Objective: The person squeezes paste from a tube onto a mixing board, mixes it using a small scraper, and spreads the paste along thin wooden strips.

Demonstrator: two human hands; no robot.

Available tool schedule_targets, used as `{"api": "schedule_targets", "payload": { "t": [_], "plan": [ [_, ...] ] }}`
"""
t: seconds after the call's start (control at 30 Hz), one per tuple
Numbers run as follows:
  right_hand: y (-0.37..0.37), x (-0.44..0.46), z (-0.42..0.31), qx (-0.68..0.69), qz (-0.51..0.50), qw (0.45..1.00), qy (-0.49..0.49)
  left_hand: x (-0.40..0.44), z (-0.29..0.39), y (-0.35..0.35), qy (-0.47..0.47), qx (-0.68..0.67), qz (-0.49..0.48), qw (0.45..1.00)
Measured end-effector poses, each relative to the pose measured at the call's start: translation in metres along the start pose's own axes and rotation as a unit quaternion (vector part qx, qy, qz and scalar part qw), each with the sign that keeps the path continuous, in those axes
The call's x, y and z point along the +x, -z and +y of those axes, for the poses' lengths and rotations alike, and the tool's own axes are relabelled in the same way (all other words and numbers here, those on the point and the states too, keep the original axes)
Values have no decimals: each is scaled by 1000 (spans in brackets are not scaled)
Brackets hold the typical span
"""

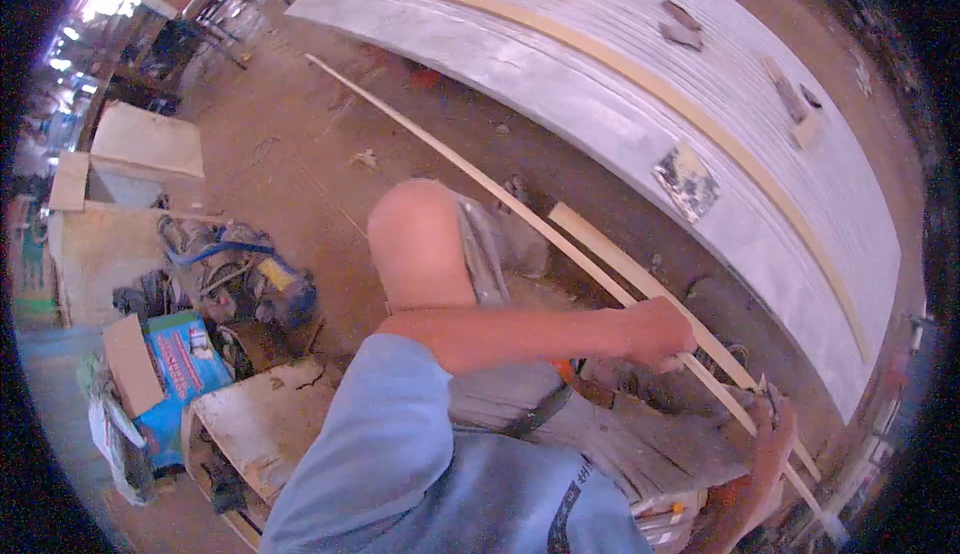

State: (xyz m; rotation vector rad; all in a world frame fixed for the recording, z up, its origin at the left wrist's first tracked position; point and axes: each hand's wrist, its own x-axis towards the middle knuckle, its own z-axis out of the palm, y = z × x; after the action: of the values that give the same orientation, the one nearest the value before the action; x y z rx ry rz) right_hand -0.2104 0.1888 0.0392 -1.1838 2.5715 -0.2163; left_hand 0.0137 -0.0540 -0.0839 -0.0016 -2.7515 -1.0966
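Observation:
A long thin wooden strip (450, 154) runs diagonally from the upper left to the lower right, across the front of my body. My left hand (660, 335) is closed around this strip, right of my bare knee. Farther down the strip, at the lower right, my right hand (768, 426) is bent beside it, with a small dark object (765, 394) at its fingers that is too small to name. A second, wider wooden strip (620, 259) lies beside the first on its far side and passes near both hands.
A long pale ridged sheet (590, 84) stretches across the upper right, bearing a long wooden strip (600, 52), a patterned square (686, 182) and scraps. At left are a blue box (182, 364), a cardboard box (148, 139), a dark cluttered heap (235, 274) and a worn board (265, 419).

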Motion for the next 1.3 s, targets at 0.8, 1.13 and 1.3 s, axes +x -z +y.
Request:
{"api": "schedule_targets", "payload": {
  "t": [0.8,1.13,1.3],
  "plan": [
    [-10,2,9,25,18,999,32,-1,-10,-19,-11,-48,50,998],
    [2,1,29,-7,-47,996,-73,8,3,3,-15,-12,46,999],
    [5,11,44,-28,-21,999,0,-6,-37,52,70,70,330,939]
  ]
}}
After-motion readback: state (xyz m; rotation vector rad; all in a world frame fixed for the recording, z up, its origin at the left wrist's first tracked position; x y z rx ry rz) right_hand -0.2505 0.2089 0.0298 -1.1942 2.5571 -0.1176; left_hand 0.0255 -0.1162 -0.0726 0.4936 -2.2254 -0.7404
